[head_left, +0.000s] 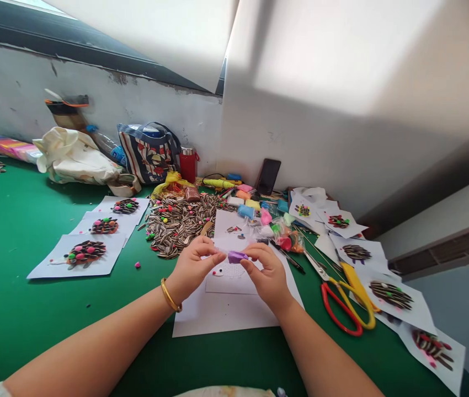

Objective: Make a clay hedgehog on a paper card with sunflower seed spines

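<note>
In front of me, my right hand (268,271) pinches a small purple packet of modelling clay (238,257) between thumb and fingers. My left hand (197,263) has its fingertips pressed together at the packet's left end, on what looks like its clear wrapper. Both hands hover over a white card (230,285) with a dotted body outline and a white clay face with a red nose. The card lies on a larger white sheet (201,320). Behind my left hand spreads a pile of striped sunflower seeds (180,220) dotted with coloured clay balls.
Scissors (342,300) with red and yellow handles lie right of the sheet. Several seed-decorated cards (400,298) line the right edge; more cards (58,259) lie left. Clay packets (246,212), a phone (268,176), a red flask (188,164) and bags (147,151) stand along the wall.
</note>
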A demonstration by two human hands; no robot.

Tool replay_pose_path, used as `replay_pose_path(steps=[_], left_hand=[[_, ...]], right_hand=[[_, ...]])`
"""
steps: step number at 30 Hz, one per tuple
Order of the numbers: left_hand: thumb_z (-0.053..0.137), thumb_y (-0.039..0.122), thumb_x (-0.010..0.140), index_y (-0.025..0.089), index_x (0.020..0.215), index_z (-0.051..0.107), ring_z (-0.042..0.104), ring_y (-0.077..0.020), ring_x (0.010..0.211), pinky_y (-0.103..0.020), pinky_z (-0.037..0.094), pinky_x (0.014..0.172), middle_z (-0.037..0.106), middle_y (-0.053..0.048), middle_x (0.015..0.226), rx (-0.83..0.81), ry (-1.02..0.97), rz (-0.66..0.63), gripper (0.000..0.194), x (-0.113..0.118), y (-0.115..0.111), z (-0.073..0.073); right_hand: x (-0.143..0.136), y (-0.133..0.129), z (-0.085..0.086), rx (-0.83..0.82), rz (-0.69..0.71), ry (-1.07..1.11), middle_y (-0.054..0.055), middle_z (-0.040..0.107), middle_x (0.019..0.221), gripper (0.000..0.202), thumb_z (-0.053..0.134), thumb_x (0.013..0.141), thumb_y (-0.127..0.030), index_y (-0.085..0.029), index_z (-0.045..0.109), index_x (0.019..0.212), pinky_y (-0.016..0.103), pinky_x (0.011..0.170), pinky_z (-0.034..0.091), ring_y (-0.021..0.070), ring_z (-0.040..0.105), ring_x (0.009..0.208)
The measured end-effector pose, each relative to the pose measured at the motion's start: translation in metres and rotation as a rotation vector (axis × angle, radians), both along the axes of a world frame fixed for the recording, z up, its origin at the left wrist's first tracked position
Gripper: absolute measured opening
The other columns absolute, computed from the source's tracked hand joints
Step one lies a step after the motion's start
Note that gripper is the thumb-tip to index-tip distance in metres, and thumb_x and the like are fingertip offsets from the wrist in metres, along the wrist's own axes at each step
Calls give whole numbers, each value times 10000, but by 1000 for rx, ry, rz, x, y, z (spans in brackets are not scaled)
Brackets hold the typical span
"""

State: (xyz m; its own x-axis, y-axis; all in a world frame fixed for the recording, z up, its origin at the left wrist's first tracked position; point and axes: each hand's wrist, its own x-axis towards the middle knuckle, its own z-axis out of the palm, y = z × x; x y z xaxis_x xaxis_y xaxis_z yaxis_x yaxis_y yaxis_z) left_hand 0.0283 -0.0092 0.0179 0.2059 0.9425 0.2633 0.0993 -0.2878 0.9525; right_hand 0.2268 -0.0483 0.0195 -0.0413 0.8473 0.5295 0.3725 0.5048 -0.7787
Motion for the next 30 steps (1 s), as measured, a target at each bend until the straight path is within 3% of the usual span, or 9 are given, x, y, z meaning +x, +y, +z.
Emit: replay_pose_path(steps=[6, 10, 13, 17, 20, 24, 30], left_hand=[[690, 406, 821, 195, 758, 727, 577, -185, 909, -317, 497, 805, 558, -56, 962, -15, -34, -50, 223, 0, -2, 1], [704, 413, 810, 225, 821, 754, 564, -179, 886, -346, 500, 850, 527, -38, 923, 43, 42, -22, 195, -1, -4, 5], [762, 425, 747, 275, 910, 776, 557, -213, 983, -412, 477, 946, 516, -43, 986, 90, 78, 15, 222, -1, -4, 6], [762, 406, 750, 268, 871, 787, 536, -261, 1137, -453, 430, 1030, 550, -81, 1116, 72, 51, 27, 185, -1, -4, 6], [740, 393, 771, 221, 840, 784, 583, -269, 1116, -424, 498, 950, 632, -110, 1131, -26, -33, -26, 190, 0, -4, 7], [755, 392, 736, 173, 814, 768, 668, -234, 880, -354, 574, 718, 717, -110, 1006, -174, -137, -65, 233, 2, -5, 8], [755, 392, 726, 160, 843, 746, 672, -207, 802, -334, 579, 681, 728, -91, 943, -231, -176, -67, 260, 5, -4, 7]], right_hand=[[2, 3, -5, -89, 77, 85, 56, 645, 914, 136, 611, 907, -329, -236, 686, 970, 363, 774, 502, 202, 598, 867], [2, 3, -7, -77, 8, 77, 67, 625, 1007, 155, 609, 900, -318, -246, 670, 1023, 343, 748, 508, 202, 591, 915], [1, 3, -8, -87, 1, 90, 54, 635, 965, 114, 624, 886, -299, -241, 676, 969, 321, 738, 508, 190, 596, 884], [0, 2, -10, -189, 40, 131, 35, 682, 868, 97, 647, 866, -294, -224, 684, 923, 310, 719, 512, 176, 618, 788], [0, 1, -11, -225, 57, 113, 38, 693, 814, 117, 642, 866, -316, -213, 695, 882, 307, 683, 507, 179, 621, 742], [0, 1, -9, -180, 41, -7, 37, 679, 779, 166, 596, 893, -339, -210, 681, 833, 305, 667, 486, 181, 606, 730], [1, 1, -7, -166, 38, -84, 27, 638, 773, 192, 550, 919, -349, -213, 636, 817, 294, 671, 457, 172, 570, 728]])
